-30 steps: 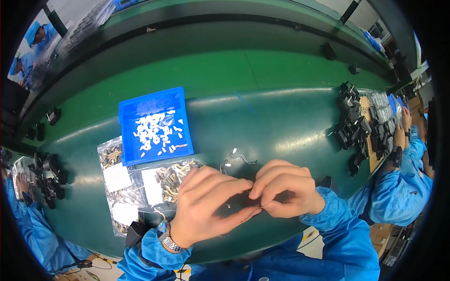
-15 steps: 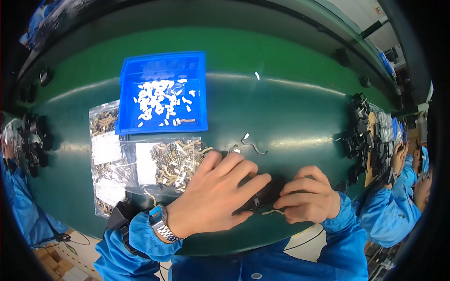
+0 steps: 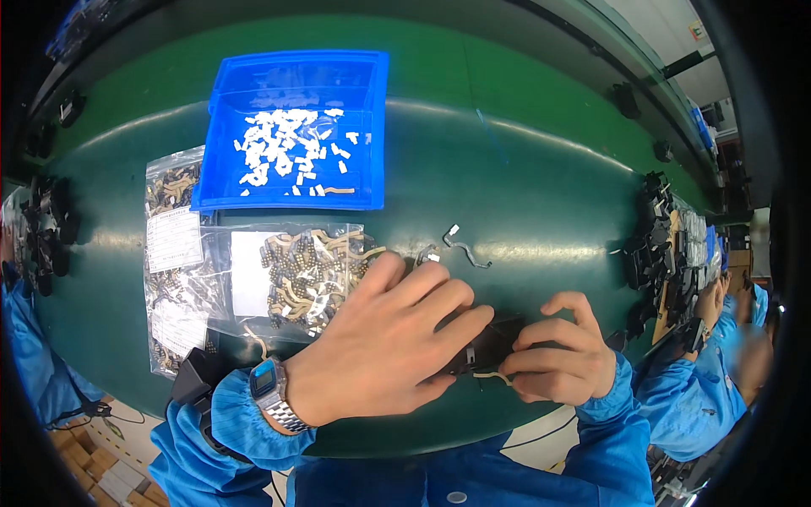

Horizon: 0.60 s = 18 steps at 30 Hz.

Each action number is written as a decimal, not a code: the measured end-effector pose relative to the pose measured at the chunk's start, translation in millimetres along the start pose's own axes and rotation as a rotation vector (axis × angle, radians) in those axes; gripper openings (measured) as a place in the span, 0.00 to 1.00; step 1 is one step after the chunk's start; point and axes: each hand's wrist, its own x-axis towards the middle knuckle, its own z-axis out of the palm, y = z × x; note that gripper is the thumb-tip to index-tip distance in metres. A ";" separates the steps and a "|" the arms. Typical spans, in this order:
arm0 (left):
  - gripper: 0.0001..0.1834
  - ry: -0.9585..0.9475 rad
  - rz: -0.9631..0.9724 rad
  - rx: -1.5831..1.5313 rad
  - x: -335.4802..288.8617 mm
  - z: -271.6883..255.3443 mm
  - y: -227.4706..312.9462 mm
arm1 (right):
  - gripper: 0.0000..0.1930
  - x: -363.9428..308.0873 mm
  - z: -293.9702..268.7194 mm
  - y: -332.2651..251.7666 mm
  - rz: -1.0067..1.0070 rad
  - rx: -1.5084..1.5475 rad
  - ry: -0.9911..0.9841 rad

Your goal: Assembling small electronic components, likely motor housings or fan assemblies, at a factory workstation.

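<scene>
My left hand (image 3: pixel 380 346), with a metal watch at its wrist, is closed on a dark black plastic part (image 3: pixel 486 345), its fingers over the far side and the thumb on the near side. Much of that part is in shadow or behind the fingers. On its right, my right hand (image 3: pixel 562 351) has thumb and fingers pinched near a short tan cable (image 3: pixel 492 376) that runs out from the black part. The cable's right end disappears at my fingertips. Beyond my left fingertips lie a thin dark cable (image 3: pixel 466 245) with a white connector and another small cable (image 3: pixel 428 253).
A blue bin (image 3: pixel 378 160) holds many small white pieces. Clear bags of tan cables (image 3: pixel 308 279) and more bagged parts (image 3: pixel 177 291) lie left. A black object (image 3: pixel 196 376) sits by my left forearm. Black parts (image 3: pixel 650 245) line the right side, near a co-worker's sleeve (image 3: pixel 701 397).
The whole view has shifted slightly, so the bin and bags appear higher and farther left. My hands keep nearly the same hold; my right index finger looks a little more raised.
</scene>
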 end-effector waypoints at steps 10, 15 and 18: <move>0.39 -0.005 0.012 0.008 0.4 -2.0 0.3 | 0.07 12.3 -5.6 -8.5 -0.004 -0.097 0.019; 0.40 -0.005 0.010 0.014 -1.3 -1.3 -0.3 | 0.06 22.8 3.1 -12.7 0.011 -0.149 0.056; 0.40 -0.013 0.018 0.025 -1.1 -1.0 -0.9 | 0.07 28.1 6.4 -17.8 0.011 -0.160 0.066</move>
